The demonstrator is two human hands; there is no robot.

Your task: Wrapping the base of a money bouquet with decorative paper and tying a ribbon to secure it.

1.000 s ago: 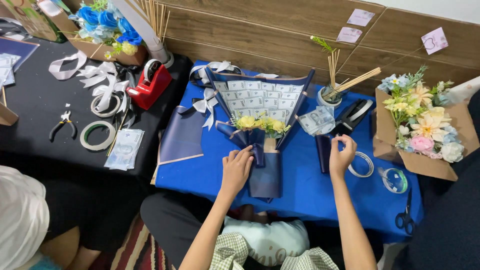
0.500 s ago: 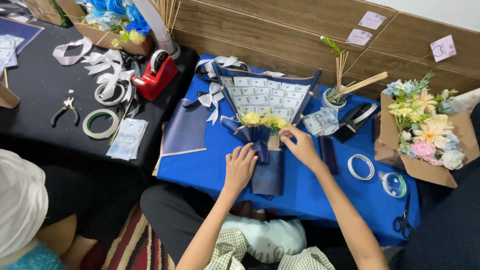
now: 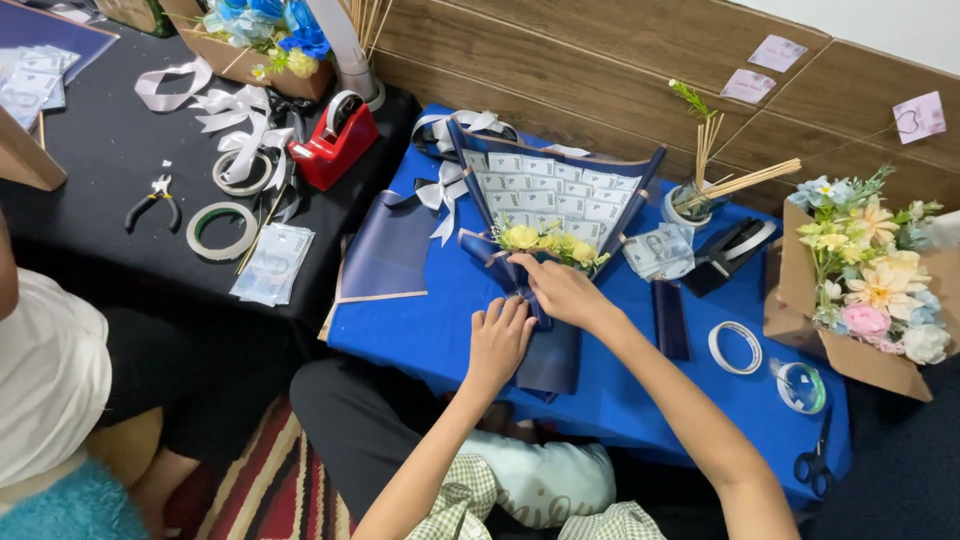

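1. On the blue surface (image 3: 440,330) in front of you lies a bouquet (image 3: 545,225) — a fan of banknotes set in dark blue wrapping, with small yellow flowers (image 3: 545,240) at its waist and a dark blue wrapped handle (image 3: 550,355) pointing toward you.
2. Your left hand (image 3: 497,343) lies flat on the handle, its fingers (image 3: 505,312) together and pressed down on the wrap just below the flowers.
3. Your right hand (image 3: 562,292) reaches across from the right and meets the wrap at the neck of the bouquet, just under the flowers; its fingertips seem to pinch the blue paper there, though you cannot see the grip itself from above.
4. Both hands sit close together, nearly touching, over the same narrow spot.
5. Right of the bouquet you have a loose banknote (image 3: 657,252), a black tape dispenser (image 3: 728,254), a white cup of wooden sticks (image 3: 688,205), two rolls of clear tape (image 3: 735,347) and scissors (image 3: 810,465) near the surface's front edge.
6. Farther right stands a cardboard box of pastel flowers (image 3: 865,275).
7. Left of the bouquet lies a spare dark blue sheet (image 3: 385,250) — beyond it, on the black surface (image 3: 100,250), a red tape dispenser (image 3: 338,140), white ribbon bows (image 3: 235,115), a green tape roll (image 3: 221,230) and pliers (image 3: 152,198).
8. At the left edge sits another person in a white top (image 3: 45,370).
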